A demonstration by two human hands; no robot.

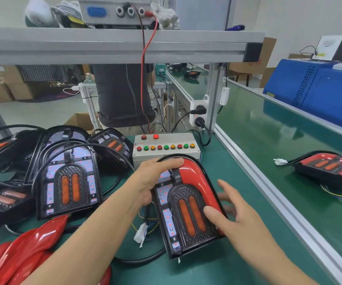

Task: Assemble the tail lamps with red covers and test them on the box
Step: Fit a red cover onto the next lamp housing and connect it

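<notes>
A black tail lamp [188, 214] with two orange lenses lies on the green mat in front of me. A red cover [197, 173] sits on its top and right side, leaving the left LED strip bare. My left hand [155, 179] grips the lamp's top left edge and presses on the cover. Fingers spread, my right hand [227, 210] rests against the lamp's right side, thumb on the black grille. Just behind the lamp stands the test box [166, 148] with rows of coloured buttons; one red light is lit. The lamp's white connector [141, 233] lies loose at its left.
Several uncovered lamps [69, 179] with black cables pile up at the left. Loose red covers [26, 249] lie at the front left. A finished lamp [328, 167] sits on the conveyor belt at the right, beyond an aluminium rail [269, 182]. A person [122, 95] stands behind the bench.
</notes>
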